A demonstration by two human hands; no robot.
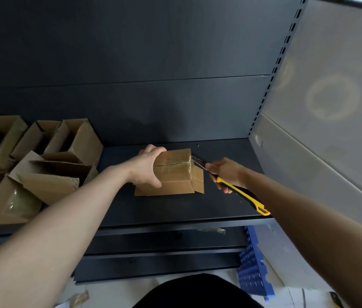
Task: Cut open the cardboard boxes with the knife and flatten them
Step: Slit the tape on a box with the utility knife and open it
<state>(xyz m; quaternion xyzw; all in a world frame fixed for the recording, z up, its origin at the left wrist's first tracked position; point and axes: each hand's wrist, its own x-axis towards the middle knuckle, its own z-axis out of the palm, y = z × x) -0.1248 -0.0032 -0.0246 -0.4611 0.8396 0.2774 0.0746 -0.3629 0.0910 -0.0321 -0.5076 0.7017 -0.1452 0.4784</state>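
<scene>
The left hand [147,168] is clamped over the left end of a small taped cardboard box [173,172] that sits near the middle of a dark metal shelf [175,210], fingers wrapped over the top edge and thumb down the near face. The right hand [225,174] is closed around the yellow handle of a utility knife [237,192], its blade aimed at the box's upper right corner, where the tape wraps over the end. A flap already hangs loose at the right end, and another lies flat beneath the box. The main danger, as I judge it, is the line of the cut: the tape seam runs along the top straight toward the holding hand, so a stroke that breaks free suddenly could carry the blade into those fingers. The box is light and looks empty, so it may slide or crumple under pressure rather than resist, which would also throw the blade off course. Glossy tape can make the edge skate instead of biting. To the left, a pile of opened boxes [42,161] crowds the shelf, touching nothing here but leaving little room to shift the box away.
</scene>
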